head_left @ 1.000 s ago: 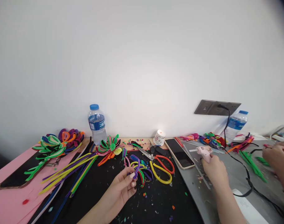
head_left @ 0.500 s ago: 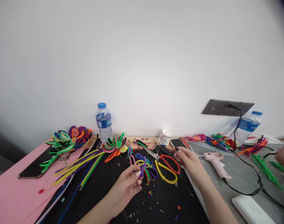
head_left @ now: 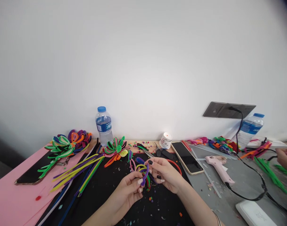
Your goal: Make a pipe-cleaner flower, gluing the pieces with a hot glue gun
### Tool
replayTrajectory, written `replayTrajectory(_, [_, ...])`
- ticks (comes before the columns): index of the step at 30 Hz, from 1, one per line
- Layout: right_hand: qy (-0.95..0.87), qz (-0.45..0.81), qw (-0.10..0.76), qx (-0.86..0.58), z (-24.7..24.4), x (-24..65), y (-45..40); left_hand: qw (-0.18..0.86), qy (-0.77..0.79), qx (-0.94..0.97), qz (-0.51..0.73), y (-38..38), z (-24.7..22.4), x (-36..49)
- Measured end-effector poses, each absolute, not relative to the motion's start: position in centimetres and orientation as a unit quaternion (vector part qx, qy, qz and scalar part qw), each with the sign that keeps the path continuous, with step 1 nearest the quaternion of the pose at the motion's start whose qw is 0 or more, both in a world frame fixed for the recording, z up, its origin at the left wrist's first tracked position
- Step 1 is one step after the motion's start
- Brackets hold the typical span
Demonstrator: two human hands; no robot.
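My left hand (head_left: 130, 190) pinches the lower end of a bent purple pipe cleaner (head_left: 147, 173) between thumb and finger. From the other side, my right hand (head_left: 167, 174) closes its fingers on the upper part of the same piece. Behind both hands lie more bent pipe cleaners (head_left: 133, 165) in pink, yellow, green and purple, partly covered. Scissors with a red handle (head_left: 176, 165) lie beyond my right hand, which hides much of them. A pipe-cleaner flower (head_left: 119, 147) with green and pink loops rests behind, to the left.
Loose yellow and purple pipe cleaners (head_left: 74, 171) lie left. At the wall stand a water bottle (head_left: 104, 125) and a paper cup (head_left: 166, 141). To the right are a phone (head_left: 187, 157), a corded pink glue gun (head_left: 220, 169) and another person's hand (head_left: 286, 159).
My right hand has come left from beside the scissors to the purple pipe cleaner and grips it. My left hand keeps its hold. The phone on the right is now uncovered.
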State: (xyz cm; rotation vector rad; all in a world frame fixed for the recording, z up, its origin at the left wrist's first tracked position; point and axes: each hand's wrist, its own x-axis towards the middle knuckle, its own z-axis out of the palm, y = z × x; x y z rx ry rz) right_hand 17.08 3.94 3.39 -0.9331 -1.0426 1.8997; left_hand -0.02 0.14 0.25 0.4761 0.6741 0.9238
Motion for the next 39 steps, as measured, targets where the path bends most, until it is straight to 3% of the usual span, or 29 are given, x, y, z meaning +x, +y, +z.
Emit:
replayTrajectory(14, [-0.399,0.751,0.384,-0.360,2.6,17.2,3.9,0.817,0.321,0.254,0.407,0.4,-0.3,-0.4])
replayTrajectory(39, [-0.483,0.611,0.475,-0.411,3.6,16.1,1.9,0.776,0.348,0.222,0.477,0.4,0.0,-0.4])
